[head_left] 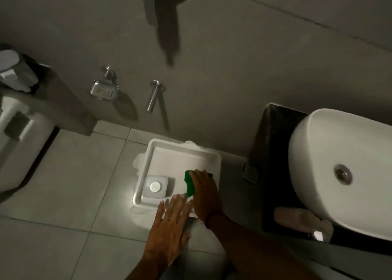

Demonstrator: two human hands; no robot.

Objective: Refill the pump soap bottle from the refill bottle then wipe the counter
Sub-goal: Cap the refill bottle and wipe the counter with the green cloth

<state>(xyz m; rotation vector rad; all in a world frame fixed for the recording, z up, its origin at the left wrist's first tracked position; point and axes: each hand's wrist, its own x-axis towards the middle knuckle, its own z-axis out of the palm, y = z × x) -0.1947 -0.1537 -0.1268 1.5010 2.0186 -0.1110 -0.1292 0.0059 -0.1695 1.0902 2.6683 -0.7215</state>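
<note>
Green cloth [189, 184] was under the right hand [204, 192], fingers curled over it, pressing it onto the white tray [169, 156]. Left hand [169, 226] lay flat, fingers spread, on the tray's near rim, holding nothing. Bottle [155, 187] stood in the tray's near-left corner, just left of both hands.

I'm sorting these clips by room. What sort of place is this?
Most likely a bathroom: a white basin with a drain sits on a dark counter, a metal soap dish is fixed to the wall, and the floor is tiled.
</note>
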